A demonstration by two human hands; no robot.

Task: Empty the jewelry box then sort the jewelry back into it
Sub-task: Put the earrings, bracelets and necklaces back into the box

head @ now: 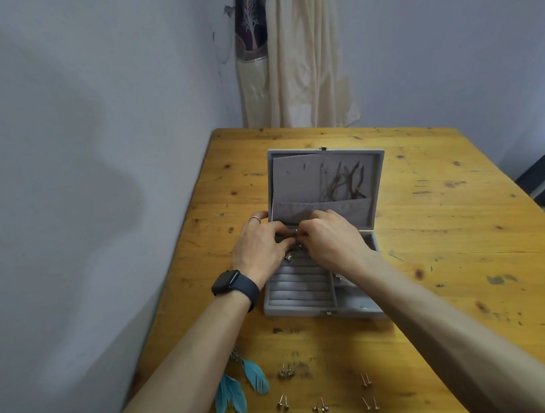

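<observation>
At frame centre, my left hand [260, 248] and right hand [333, 241] both pinch a silver piece [294, 233] over the open box [380, 181]; studs [286, 372] lie lower centre

Stud earrings [319, 393] before jewelry box [326, 301]

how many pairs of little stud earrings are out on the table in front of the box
5: upper-left pair beside the blue feather earrings, lower-left pair, middle pair, upper-right pair, lower-right pair. The right forearm may hide more.
</observation>
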